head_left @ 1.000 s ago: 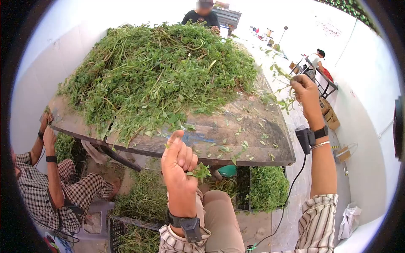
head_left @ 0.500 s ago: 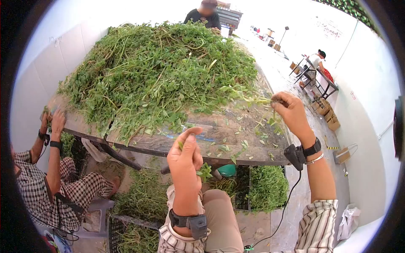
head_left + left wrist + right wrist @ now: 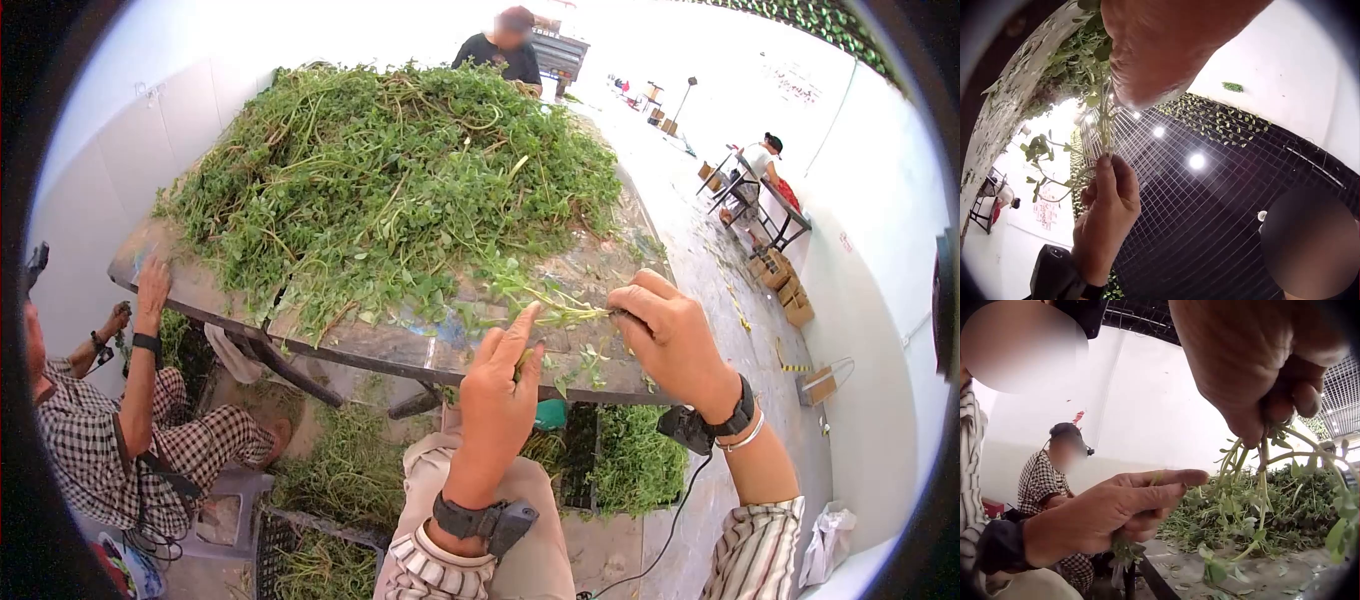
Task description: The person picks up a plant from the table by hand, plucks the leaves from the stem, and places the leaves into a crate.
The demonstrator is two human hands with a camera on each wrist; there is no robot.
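Observation:
Between the thumb and fingers of my right hand (image 3: 672, 340) are the stems of a leafy green sprig (image 3: 572, 312), which points left over the table's front edge. In the right wrist view its stems (image 3: 1264, 487) hang down with leaves at their ends. My left hand (image 3: 500, 400) is beside the sprig, index finger and thumb extended, fingertips right at the stems. Its other fingers curl round a small bunch of leaves (image 3: 1125, 550) that sticks out below the palm. A large heap of leafy green stems (image 3: 400, 190) covers most of the wooden table (image 3: 185, 258).
Under the table, black crates (image 3: 272, 550) hold more greens (image 3: 640, 455), near a teal object (image 3: 550, 414). A person in checks (image 3: 90, 450) sits at left, one hand on the table edge. Another person (image 3: 500, 55) is behind the heap. Cardboard boxes (image 3: 795, 300) line the right wall.
My right hand has come down and left with the sprig, from beyond the table's right side to its front edge. My left hand has moved right to meet it.

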